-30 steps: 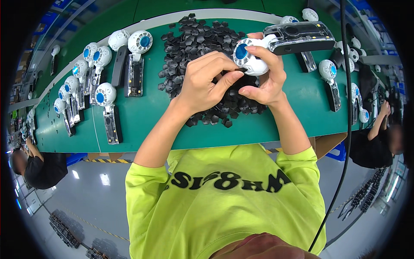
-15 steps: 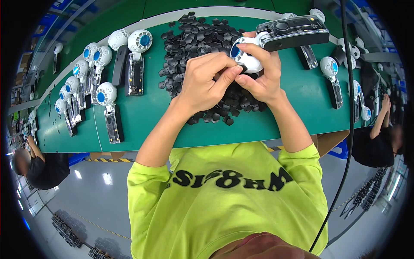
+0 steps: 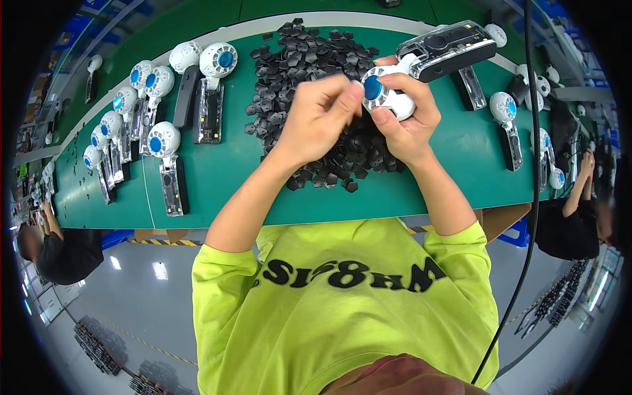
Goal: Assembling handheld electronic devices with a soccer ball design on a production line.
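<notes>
My right hand (image 3: pixel 415 125) grips the white ball-shaped head (image 3: pixel 400 105) of a device that has a blue disc and vents on it. The device's long black and clear casing (image 3: pixel 451 49) sticks out past my fingers to the upper right. Close to the blue disc is my left hand (image 3: pixel 316 122), closed with thumb and fingers together and a little blurred; whatever is between its fingertips is hidden. Beneath and behind both hands spreads a heap of black pentagon-shaped pieces (image 3: pixel 286 72).
More of these devices lie left of the heap, one nearest me (image 3: pixel 164 141), and others to the right (image 3: pixel 503 105). All rest on a green table (image 3: pixel 230 178). A black cable (image 3: pixel 534 164) hangs down on the right. A person (image 3: pixel 69 253) sits at far left, another (image 3: pixel 569 227) at far right.
My left hand has drawn slightly left off the white ball, and the black piece seen at its fingertips is out of sight. The device has turned a little, showing more of its blue disc.
</notes>
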A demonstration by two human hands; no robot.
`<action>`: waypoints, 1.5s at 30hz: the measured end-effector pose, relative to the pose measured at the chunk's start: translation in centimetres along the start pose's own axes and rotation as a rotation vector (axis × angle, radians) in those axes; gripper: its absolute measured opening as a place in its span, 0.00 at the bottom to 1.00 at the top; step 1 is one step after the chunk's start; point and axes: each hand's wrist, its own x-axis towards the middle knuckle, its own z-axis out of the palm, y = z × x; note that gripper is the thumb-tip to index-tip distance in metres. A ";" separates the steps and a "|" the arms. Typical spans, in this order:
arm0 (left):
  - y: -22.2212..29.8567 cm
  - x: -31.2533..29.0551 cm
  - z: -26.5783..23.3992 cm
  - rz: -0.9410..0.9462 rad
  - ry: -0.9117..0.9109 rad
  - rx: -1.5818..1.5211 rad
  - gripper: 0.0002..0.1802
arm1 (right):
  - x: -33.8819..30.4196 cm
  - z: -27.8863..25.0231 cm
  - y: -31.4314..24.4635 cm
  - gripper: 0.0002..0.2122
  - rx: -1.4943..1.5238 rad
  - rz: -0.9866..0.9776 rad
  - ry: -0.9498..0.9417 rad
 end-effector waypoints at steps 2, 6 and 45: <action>0.4 0.3 0.5 0.099 0.196 -0.053 0.17 | 0.0 0.4 -0.7 0.19 0.050 0.076 0.040; 0.3 0.3 1.2 0.203 0.184 -0.009 0.29 | -0.3 0.3 -1.5 0.18 0.020 0.128 0.003; -0.7 1.0 -3.1 0.432 -0.006 0.859 0.11 | 1.2 -2.3 0.8 0.32 0.128 0.581 -0.081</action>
